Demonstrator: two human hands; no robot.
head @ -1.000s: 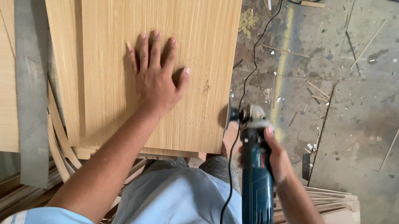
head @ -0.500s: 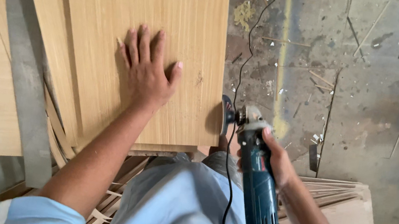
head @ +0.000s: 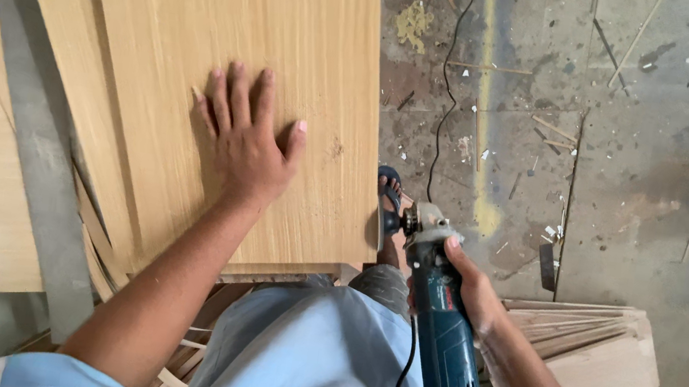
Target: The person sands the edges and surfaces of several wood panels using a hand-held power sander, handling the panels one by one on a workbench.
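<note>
Both hands were busy: the left hand point(head: 247, 148) lay open and flat, fingers spread, on the pale wood panel point(head: 232, 34), while the right hand point(head: 470, 288) gripped the blue angle grinder point(head: 438, 324) just beside the panel's near right corner, above the littered floor point(head: 635, 171).

Woodworking workshop: panels point(head: 231, 43), littered floor point(head: 635, 171)

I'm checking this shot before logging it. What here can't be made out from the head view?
- Grinder disc: seen edge-on beside the panel, so its type and wear can't be told.
- Cord: runs off the top edge; the plug is out of view.
- Under the left hand: the palm covers the panel there.
- Right hand fingers: wrapped behind the grinder body.
- Panel's far end: cut off by the top edge.
</note>
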